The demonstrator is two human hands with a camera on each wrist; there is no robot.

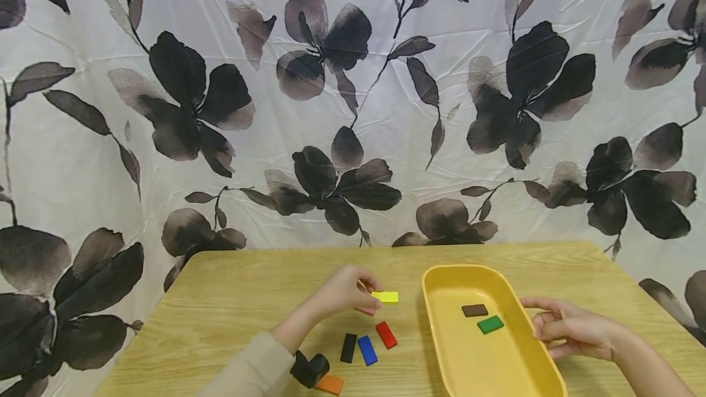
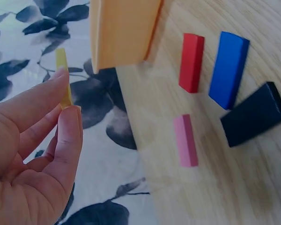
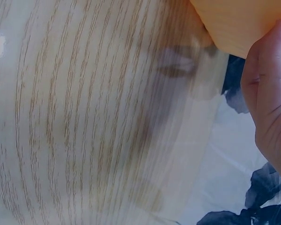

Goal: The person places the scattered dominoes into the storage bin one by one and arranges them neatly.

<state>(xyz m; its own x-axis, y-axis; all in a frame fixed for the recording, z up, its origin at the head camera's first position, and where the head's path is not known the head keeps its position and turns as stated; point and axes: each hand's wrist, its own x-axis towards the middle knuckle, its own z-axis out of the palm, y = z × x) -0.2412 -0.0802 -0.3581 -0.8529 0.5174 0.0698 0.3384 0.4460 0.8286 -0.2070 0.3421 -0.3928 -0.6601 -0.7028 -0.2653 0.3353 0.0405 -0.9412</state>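
Between thumb and fingers, my left hand pinches a yellow block, raised above the table in the left wrist view. A pink block lies below that hand, partly covered by it in the head view. Nearby on the table are a red block, a blue block and a black block. My right hand holds the right rim of a yellow tray. Inside the tray lie a brown block and a green block.
An orange block lies near the front, partly behind a black device at the left wrist. The wooden table ends at a floral cloth hanging behind it.
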